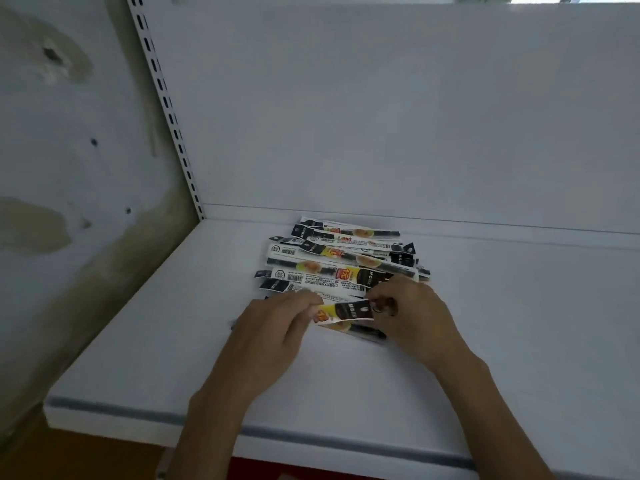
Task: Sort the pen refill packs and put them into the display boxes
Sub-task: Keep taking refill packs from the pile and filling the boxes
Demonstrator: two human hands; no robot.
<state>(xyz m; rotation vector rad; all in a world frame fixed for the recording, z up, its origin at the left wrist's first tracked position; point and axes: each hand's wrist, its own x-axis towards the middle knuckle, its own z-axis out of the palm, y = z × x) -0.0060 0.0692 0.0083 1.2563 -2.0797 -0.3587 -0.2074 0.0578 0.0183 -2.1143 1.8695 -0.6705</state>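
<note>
A loose pile of several pen refill packs (341,258), long white, black and yellow sleeves, lies on the white shelf (519,323) near its back wall. Both hands are at the pile's near edge. My left hand (277,327) pinches the left part of one refill pack (344,310) between thumb and fingers. My right hand (415,313) pinches the same pack's black right end. The pack is lifted slightly above the others and bends between the hands. No display box is in view.
The shelf's white back panel (398,116) rises behind the pile. A slotted upright (166,102) runs along the left, beside a stained wall (69,150). The shelf's front lip (311,438) has a grey strip.
</note>
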